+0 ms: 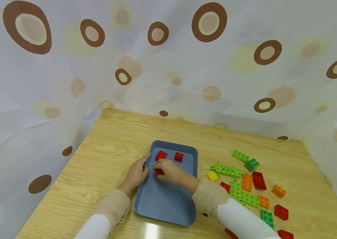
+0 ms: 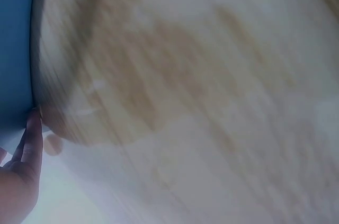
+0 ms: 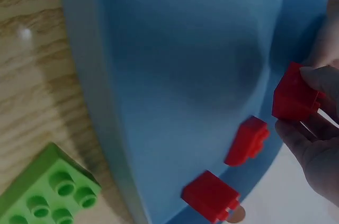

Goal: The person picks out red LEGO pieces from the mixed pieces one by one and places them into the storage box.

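Observation:
My right hand point(image 1: 171, 171) is over the upper left part of a blue-grey tray point(image 1: 168, 212). Its thumb and fingertips pinch a red toy building brick point(image 3: 294, 94), its studs toward the palm. Two more red bricks, one on the left point(image 1: 161, 155) and one on the right point(image 1: 178, 156), sit inside the tray near its far end. My left hand point(image 1: 135, 174) holds the tray's left rim, thumb over the edge and fingers along the outer wall. In the left wrist view, a fingertip point(image 2: 35, 121) meets that wall.
Right of the tray lie scattered bricks: a long light green piece point(image 1: 228, 170), a yellow one point(image 1: 212, 176), orange ones point(image 1: 247, 182), a dark green one point(image 1: 267, 218) and several red ones point(image 1: 281, 212). A patterned curtain point(image 1: 186, 66) hangs behind the wooden table point(image 1: 97, 159).

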A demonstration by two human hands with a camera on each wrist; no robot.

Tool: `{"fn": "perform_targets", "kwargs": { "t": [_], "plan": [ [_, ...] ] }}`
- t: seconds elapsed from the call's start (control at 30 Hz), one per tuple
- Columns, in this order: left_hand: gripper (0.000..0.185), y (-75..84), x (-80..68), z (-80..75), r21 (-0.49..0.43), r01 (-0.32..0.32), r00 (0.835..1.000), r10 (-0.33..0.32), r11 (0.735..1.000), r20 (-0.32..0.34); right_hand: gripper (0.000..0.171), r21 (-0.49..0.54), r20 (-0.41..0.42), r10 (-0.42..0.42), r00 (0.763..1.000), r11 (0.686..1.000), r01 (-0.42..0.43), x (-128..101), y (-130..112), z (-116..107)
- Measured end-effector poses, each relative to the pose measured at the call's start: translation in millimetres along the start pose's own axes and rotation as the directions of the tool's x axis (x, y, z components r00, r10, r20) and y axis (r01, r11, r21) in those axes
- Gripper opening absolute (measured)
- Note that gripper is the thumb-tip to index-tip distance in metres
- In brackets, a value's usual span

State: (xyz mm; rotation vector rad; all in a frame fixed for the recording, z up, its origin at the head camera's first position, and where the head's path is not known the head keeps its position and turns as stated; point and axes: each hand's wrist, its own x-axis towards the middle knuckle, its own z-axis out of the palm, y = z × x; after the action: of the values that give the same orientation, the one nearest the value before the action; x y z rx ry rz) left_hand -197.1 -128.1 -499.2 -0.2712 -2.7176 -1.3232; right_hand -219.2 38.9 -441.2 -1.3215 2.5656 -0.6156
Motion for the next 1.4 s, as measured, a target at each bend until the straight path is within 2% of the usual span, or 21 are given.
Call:
{"fn": "perform_targets", "kwargs": {
  "t": [0.17,0.63,0.8,0.97,1.23,1.4],
  "plan": [
    [0.056,4.1,2.4,0.9,-0.003,-0.015,1.000,0.015,1.000,-0.008,0.023,-0.030,-0.003,-0.023,1.000,0.999,0.023,0,5,9],
    [0.056,7.2,4.0,5.4,-0.050,0.006,1.000,-0.006,0.999,0.014,0.023,-0.054,0.046,0.043,0.998,0.998,-0.040,-5,6,16],
    [0.055,7.3,4.3,7.6,-0.053,-0.008,1.000,0.008,0.999,0.009,0.036,0.000,0.031,0.074,0.997,0.997,-0.074,-7,7,14],
    [0.056,5.6,3.8,9.5,-0.059,-0.018,1.000,0.018,0.998,0.010,0.046,0.054,-0.048,0.091,0.995,0.995,-0.088,-17,7,3],
    [0.057,2.8,3.2,6.8,-0.054,0.041,0.999,-0.039,0.998,0.031,0.047,-0.018,-0.214,0.120,0.969,0.992,-0.127,-54,0,-32],
    [0.058,0.3,1.8,3.2,-0.047,0.052,0.998,-0.051,0.998,0.021,0.044,-0.062,-0.282,0.105,0.954,0.990,-0.127,-81,6,-38]
  ]
}}
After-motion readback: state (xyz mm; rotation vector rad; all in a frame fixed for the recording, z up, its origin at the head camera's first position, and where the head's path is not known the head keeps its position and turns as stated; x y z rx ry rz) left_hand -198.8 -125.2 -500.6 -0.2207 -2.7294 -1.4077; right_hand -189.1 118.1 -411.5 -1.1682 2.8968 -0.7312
